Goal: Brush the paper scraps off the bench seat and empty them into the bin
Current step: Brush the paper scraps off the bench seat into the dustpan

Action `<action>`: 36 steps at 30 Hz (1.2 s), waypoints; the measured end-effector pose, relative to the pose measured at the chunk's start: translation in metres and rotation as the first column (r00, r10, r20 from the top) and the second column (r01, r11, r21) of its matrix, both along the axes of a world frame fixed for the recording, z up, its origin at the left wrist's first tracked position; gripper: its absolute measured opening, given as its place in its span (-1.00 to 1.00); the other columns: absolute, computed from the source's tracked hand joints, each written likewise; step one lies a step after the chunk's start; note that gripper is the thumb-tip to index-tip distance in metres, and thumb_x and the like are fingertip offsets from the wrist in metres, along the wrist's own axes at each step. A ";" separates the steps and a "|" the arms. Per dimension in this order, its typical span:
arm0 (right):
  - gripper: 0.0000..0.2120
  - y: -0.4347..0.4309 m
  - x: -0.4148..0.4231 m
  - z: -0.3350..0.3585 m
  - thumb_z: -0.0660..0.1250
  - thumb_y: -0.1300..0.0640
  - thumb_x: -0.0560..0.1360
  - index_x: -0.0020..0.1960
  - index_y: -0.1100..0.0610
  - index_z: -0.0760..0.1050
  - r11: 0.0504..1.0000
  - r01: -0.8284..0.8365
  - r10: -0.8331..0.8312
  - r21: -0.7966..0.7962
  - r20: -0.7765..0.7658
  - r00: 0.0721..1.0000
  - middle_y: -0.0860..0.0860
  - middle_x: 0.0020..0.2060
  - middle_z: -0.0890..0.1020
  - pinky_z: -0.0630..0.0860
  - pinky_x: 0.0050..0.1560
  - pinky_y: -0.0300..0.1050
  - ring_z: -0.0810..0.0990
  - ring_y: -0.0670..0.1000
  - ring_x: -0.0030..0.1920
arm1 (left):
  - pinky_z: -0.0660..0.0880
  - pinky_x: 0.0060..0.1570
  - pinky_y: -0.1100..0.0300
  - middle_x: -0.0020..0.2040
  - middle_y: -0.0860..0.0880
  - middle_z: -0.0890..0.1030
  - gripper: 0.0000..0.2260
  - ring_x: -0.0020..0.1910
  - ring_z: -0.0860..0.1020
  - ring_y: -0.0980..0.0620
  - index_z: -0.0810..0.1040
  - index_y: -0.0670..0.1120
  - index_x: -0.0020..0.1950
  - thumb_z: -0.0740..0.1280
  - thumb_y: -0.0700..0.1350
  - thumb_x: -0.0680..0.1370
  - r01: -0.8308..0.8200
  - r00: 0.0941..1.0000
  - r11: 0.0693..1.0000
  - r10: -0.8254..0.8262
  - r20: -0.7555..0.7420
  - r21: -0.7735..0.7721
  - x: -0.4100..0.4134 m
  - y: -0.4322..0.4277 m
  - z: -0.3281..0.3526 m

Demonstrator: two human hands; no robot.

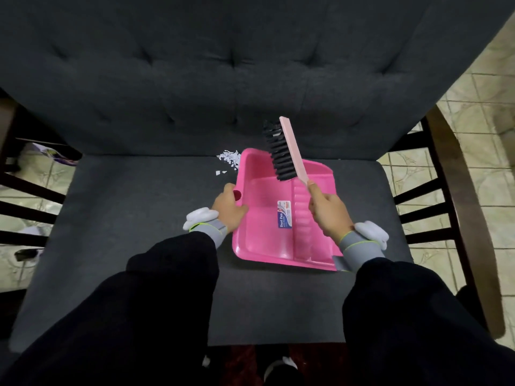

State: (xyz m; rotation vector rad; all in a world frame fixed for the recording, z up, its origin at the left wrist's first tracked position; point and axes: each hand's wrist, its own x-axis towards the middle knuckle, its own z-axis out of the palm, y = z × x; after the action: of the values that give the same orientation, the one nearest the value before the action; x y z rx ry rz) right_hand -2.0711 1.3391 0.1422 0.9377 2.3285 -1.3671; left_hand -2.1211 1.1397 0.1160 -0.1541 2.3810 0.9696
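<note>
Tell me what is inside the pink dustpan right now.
Only a printed label shows inside the dustpan; the paper scraps lie outside, on the seat. The brush and right hand cover part of it.

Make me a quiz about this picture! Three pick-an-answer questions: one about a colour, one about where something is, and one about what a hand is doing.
1. What colour is the dustpan?
A) blue B) pink C) green

2. Where are the paper scraps?
A) inside the dustpan B) in a bin C) on the bench seat, by the dustpan's far left corner

3. What is the right hand doing?
A) gripping the brush B) lying flat on the seat C) pinching scraps

Answers:
1 B: the pan is bright pink all over.
2 C: the white bits lie on the dark seat just outside the pan.
3 A: its fingers curl round the brush handle, and the bristles are held up over the pan.
</note>
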 end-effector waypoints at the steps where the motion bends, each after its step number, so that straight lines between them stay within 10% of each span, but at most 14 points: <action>1: -0.43 -0.009 -0.007 0.001 0.10 -0.26 0.53 -0.52 0.07 0.26 1.000 -0.002 0.002 -0.008 -0.007 1.000 -0.03 -0.59 0.31 0.18 -0.43 -0.19 0.25 0.04 -0.49 | 0.40 0.07 0.07 0.17 -0.24 0.53 -0.61 0.13 0.51 -0.21 0.31 -0.21 0.30 0.29 -0.23 0.49 -0.034 0.999 0.999 0.034 -0.006 0.007 -0.004 -0.016 0.005; 17: -0.38 -0.133 -0.041 -0.019 0.07 -0.27 0.53 -0.56 0.10 0.28 0.997 -0.071 0.072 -0.028 0.036 0.997 -0.07 -0.74 0.32 0.19 -0.45 -0.20 0.30 0.01 -0.54 | 0.36 0.24 0.00 0.30 -0.21 0.47 -0.52 0.24 0.45 -0.23 0.27 -0.12 0.40 0.27 -0.25 0.49 -0.282 0.956 0.926 0.293 0.008 -0.250 -0.044 -0.291 0.009; 27: -0.40 -0.140 -0.017 -0.055 0.04 -0.27 0.55 -0.30 0.20 0.51 0.974 -0.099 0.062 0.202 0.181 0.981 0.14 -0.30 0.58 0.36 -0.13 -0.09 0.52 0.18 -0.15 | 0.38 0.21 -0.01 0.30 -0.23 0.43 -0.41 0.22 0.45 -0.25 0.23 -0.07 0.45 0.34 -0.19 0.45 -0.232 0.972 0.937 0.233 -0.028 -0.261 -0.060 -0.295 -0.016; 36: -0.41 -0.093 0.039 -0.073 0.12 -0.36 0.46 -0.39 0.16 0.38 0.948 -0.233 0.150 0.216 0.342 0.928 0.04 -0.44 0.48 0.37 -0.21 -0.06 0.49 0.16 -0.25 | -0.02 0.43 -0.17 0.44 -0.10 0.32 -0.51 0.48 0.18 -0.08 0.34 -0.09 0.40 0.32 -0.05 0.48 -0.023 0.948 0.905 -0.115 -0.296 -0.425 -0.074 -0.209 -0.022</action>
State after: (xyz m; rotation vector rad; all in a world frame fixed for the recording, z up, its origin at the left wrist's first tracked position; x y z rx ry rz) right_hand -2.0321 1.2463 0.0695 0.8932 2.2975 -0.7841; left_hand -2.1952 0.9304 0.0936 -0.1083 2.8541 0.4618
